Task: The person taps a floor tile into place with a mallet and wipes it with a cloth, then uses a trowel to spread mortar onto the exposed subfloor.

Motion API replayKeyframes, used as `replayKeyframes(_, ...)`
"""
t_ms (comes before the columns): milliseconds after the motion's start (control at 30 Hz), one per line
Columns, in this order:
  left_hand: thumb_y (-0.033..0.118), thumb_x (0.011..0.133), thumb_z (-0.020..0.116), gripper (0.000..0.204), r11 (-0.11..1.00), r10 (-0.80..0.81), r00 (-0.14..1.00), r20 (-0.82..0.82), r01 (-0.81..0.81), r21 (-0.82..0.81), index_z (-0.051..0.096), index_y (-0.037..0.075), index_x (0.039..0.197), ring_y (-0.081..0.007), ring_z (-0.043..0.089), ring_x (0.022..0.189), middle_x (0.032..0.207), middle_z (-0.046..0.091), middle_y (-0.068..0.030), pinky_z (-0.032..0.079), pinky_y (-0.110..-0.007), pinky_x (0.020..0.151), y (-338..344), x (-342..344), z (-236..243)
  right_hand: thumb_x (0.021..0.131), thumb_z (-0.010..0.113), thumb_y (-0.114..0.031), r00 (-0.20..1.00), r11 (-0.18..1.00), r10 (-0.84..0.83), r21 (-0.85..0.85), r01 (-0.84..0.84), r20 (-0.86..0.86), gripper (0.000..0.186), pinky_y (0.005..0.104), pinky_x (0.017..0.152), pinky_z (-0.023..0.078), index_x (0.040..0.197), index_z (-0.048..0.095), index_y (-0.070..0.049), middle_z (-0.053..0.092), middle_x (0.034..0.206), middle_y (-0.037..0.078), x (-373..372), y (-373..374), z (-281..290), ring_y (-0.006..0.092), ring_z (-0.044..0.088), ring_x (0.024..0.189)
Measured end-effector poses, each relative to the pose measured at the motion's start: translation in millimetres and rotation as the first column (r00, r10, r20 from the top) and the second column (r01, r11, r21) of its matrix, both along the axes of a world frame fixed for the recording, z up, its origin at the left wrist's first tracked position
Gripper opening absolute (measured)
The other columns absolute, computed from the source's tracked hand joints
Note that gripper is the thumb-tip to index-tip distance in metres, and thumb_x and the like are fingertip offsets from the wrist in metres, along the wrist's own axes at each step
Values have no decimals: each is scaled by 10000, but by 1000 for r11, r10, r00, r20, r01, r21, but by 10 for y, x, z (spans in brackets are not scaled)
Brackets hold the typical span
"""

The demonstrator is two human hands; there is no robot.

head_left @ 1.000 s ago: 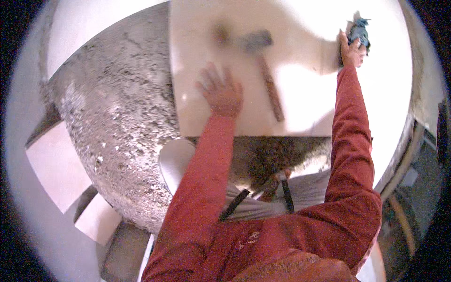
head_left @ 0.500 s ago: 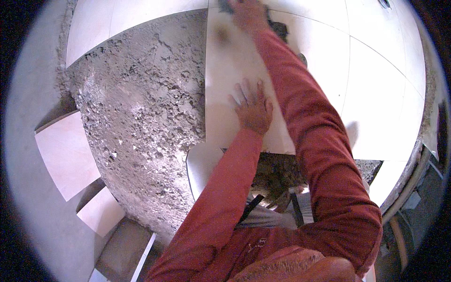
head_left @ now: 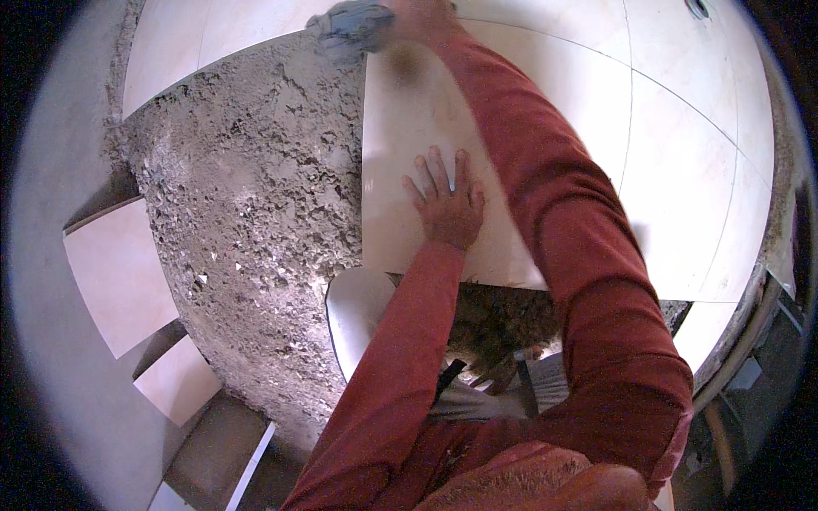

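Cloth at the tile's far left corner, tiles down far and right, ground bare to the left

A blue-grey cloth (head_left: 348, 27), blurred, lies at the far left corner of a pale tile (head_left: 417, 115), by the edge of the rough ground. The right hand (head_left: 419, 15) is on the cloth, but blur and the cut of the view leave it unclear whether the fingers clench it or press it flat. The left hand (head_left: 452, 210) grasps nothing; it rests on the tile's near part, palm down, fingers spread.

The tile lies flat, its left edge along the rough ground (head_left: 256, 170). To the right, tiles (head_left: 682, 162) already form a jointed surface, and others (head_left: 230, 25) lie at the far side. The broad left area remains uncovered, as does a dark strip of soil (head_left: 503, 319) at the tile's near edge, so the covering looks only partly done.

Farther left sit two separate tile pieces (head_left: 121, 277). No container is certain: a brownish rectangular thing (head_left: 213, 451) at the near left and a pale rounded thing (head_left: 358, 311) beside the left sleeve are too unclear to tell, and no contents show.
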State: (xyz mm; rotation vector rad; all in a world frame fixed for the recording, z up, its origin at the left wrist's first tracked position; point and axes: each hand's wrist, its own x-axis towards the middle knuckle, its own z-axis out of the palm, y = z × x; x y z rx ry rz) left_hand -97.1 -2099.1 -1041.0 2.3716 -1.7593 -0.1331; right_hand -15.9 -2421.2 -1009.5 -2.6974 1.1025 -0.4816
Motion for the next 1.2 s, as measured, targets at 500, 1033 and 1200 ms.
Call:
replayKeyframes(500,423,917,557,693,1000,-11,1000,-11,11,-6,368,157,1527,-508,206,1456,1584,237,-272,128,-724,1122,-17,-64,-14,846,634,-145,903,913,-402,12,408,-152,519,488,960,491,1354,567,-232,600,1307,154,-4174,-245,-387,386,606,1131)
replayKeyframes(1033,348,982,489,567,979,-118,979,169,142,-144,421,79,1476,-365,375,1415,1518,418,-177,234,-599,1157,-1030,550,-205,962,519,-492,621,625,-763,-448,639,-178,453,537,1044,363,1372,556,-302,545,1380,18,-4118,1230,-460,311,493,1269)
replayKeyframes(1200,378,1014,443,603,899,-153,850,504,332,-287,389,-5,1476,-323,350,1424,1509,421,-182,293,-494,1158,-2660,1388,-439,956,529,-461,655,641,-744,-419,642,-134,441,535,1055,354,1360,562,-288,551,1376,20,-4158,1177,-444,310,493,1271)
